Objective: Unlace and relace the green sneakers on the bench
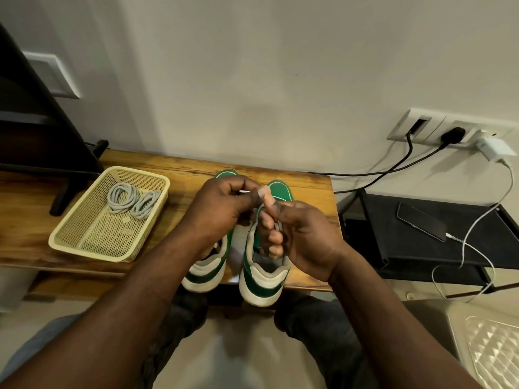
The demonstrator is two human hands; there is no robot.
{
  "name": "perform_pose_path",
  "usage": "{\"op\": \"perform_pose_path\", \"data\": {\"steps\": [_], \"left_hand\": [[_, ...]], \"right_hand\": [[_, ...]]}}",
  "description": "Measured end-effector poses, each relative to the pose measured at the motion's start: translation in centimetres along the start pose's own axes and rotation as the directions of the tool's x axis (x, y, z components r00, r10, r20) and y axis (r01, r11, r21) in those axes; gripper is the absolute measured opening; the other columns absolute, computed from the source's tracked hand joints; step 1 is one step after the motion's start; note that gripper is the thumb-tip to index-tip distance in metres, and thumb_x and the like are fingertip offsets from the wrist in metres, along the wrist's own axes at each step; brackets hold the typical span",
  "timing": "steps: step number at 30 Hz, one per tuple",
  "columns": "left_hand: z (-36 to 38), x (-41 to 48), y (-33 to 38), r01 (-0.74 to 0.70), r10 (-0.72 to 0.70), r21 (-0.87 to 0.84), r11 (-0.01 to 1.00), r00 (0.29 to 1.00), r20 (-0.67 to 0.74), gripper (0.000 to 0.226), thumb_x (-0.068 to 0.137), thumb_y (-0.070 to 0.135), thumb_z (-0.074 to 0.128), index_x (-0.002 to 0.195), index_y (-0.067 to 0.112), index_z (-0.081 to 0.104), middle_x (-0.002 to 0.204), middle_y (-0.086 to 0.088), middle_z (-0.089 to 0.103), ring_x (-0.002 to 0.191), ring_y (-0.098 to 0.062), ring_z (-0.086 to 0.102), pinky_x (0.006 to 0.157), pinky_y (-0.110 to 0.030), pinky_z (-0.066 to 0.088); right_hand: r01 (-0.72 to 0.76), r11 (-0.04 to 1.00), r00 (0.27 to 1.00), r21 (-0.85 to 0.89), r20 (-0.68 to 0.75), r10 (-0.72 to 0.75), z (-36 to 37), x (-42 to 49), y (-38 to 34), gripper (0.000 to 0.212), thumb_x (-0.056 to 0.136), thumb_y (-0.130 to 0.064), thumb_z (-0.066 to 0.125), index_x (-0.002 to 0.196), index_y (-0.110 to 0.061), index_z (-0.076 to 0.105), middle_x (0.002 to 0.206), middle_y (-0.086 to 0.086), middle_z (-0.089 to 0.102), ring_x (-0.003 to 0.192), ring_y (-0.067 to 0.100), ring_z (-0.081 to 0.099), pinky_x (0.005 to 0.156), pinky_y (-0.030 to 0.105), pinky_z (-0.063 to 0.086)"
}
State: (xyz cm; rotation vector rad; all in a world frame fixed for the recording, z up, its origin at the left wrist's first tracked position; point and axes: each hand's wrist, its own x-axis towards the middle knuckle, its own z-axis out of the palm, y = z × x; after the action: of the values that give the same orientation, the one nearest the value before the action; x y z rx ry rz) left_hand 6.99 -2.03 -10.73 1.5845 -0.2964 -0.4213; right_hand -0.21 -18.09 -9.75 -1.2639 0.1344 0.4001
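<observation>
Head view: left hand [224,204] pinching white lace tip [243,192], right hand [300,237] gripping bunched grey lace [278,226], both hovering directly above right green-and-white sneaker [264,280], its long axis running toward wall [280,80].

- Left sneaker [206,272]: your left grip [222,209] and forearm cover all but the toe tip and heel; eyelets unseen.
- Right sneaker [278,190]: your right grip [297,234] hides the tongue and eyelets; heel lettering too small to read.
- Lace [243,192]: a white tip shows at your left fingers; most of the rest is buried in your curled fingers.
- Counter [309,186]: left end cut off by the frame edge.
- Dark screen [33,130]: cropped at left.
</observation>
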Motion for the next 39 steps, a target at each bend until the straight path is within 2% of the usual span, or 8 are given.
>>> {"op": "perform_pose_path", "data": {"steps": [4,7,16,21,24,28,33,39], "left_hand": [[0.7,-0.3,0.0,0.112,-0.105,-0.12,0.986,0.992,0.064,0.021,0.1,0.027,0.063,0.099,0.011,0.077,0.083,-0.005,0.074,0.076,-0.019,0.064,0.064,-0.028,0.053],[0.5,-0.2,-0.1,0.18,-0.158,-0.186,0.966,0.979,0.126,0.022,0.101,0.027,0.061,0.099,0.012,0.077,0.093,-0.009,0.075,0.086,-0.025,0.065,0.068,-0.032,0.053],[0.1,-0.2,-0.4,0.286,-0.221,-0.275,0.918,0.944,0.246,0.044,0.089,0.028,0.072,0.119,-0.004,0.072,0.107,-0.02,0.068,0.1,-0.033,0.059,0.077,-0.033,0.054],[0.1,-0.4,-0.1,0.258,-0.203,-0.196,0.946,0.943,0.263,0.032,0.089,0.031,0.072,0.107,0.006,0.078,0.092,-0.012,0.074,0.087,-0.025,0.067,0.089,-0.048,0.05],[-0.1,-0.5,0.2,0.239,-0.191,-0.148,0.96,0.941,0.278,0.027,0.088,0.032,0.07,0.102,0.012,0.081,0.091,-0.009,0.076,0.086,-0.022,0.07,0.09,-0.045,0.053],[0.0,-0.7,0.3,0.208,-0.168,-0.144,0.967,0.953,0.251,0.03,0.084,0.032,0.07,0.102,0.01,0.081,0.094,-0.01,0.076,0.087,-0.022,0.068,0.075,-0.031,0.055],[0.0,-0.5,0.3,0.168,-0.145,-0.118,0.979,0.973,0.181,0.04,0.081,0.032,0.072,0.108,0.004,0.078,0.091,-0.008,0.074,0.081,-0.018,0.066,0.069,-0.029,0.056],[0.1,-0.6,0.8,0.04,-0.028,-0.218,0.975,0.998,0.059,0.042,0.078,0.046,0.074,0.11,0.018,0.08,0.101,-0.006,0.076,0.086,-0.021,0.064,0.073,-0.032,0.052]], "right_hand": [[0.01,0.987,0.999,0.158,0.045,-0.018,-0.2,-0.1,-0.3,0.041,0.104,-0.04,0.046,0.072,-0.014,0.054,0.06,0.001,0.041,0.051,0.014,0.036,0.052,0.028,0.032],[0.03,0.972,0.998,0.233,0.054,-0.043,-0.4,0.1,-0.1,0.045,0.107,-0.043,0.044,0.073,-0.016,0.054,0.06,-0.001,0.041,0.049,0.013,0.038,0.052,0.027,0.032],[0.077,0.921,0.991,0.381,0.069,-0.112,-1.0,0.2,-0.4,0.053,0.108,-0.042,0.039,0.069,-0.013,0.06,0.058,0.004,0.051,0.05,0.016,0.049,0.052,0.026,0.043],[0.098,0.923,0.993,0.372,0.03,-0.117,-0.7,0.0,-0.3,0.06,0.104,-0.049,0.043,0.065,-0.009,0.065,0.058,0.009,0.061,0.05,0.02,0.059,0.053,0.028,0.053],[0.09,0.92,0.992,0.382,0.043,-0.115,-0.8,0.1,-0.3,0.061,0.103,-0.051,0.045,0.066,-0.008,0.066,0.059,0.01,0.063,0.051,0.021,0.062,0.054,0.029,0.054],[0.063,0.938,0.995,0.341,0.055,-0.087,-1.0,0.2,-0.3,0.056,0.105,-0.047,0.046,0.065,-0.011,0.061,0.055,0.005,0.055,0.046,0.016,0.053,0.049,0.025,0.047],[0.049,0.941,0.996,0.334,0.056,-0.072,-1.3,0.5,-0.1,0.052,0.111,-0.044,0.041,0.068,-0.016,0.047,0.051,-0.004,0.037,0.04,0.008,0.034,0.045,0.025,0.02],[0.043,0.984,0.999,0.175,0.009,-0.045,-1.5,0.9,0.5,0.053,0.107,-0.05,0.047,0.068,-0.015,0.047,0.053,-0.001,0.034,0.041,0.011,0.029,0.045,0.026,0.019]]}}
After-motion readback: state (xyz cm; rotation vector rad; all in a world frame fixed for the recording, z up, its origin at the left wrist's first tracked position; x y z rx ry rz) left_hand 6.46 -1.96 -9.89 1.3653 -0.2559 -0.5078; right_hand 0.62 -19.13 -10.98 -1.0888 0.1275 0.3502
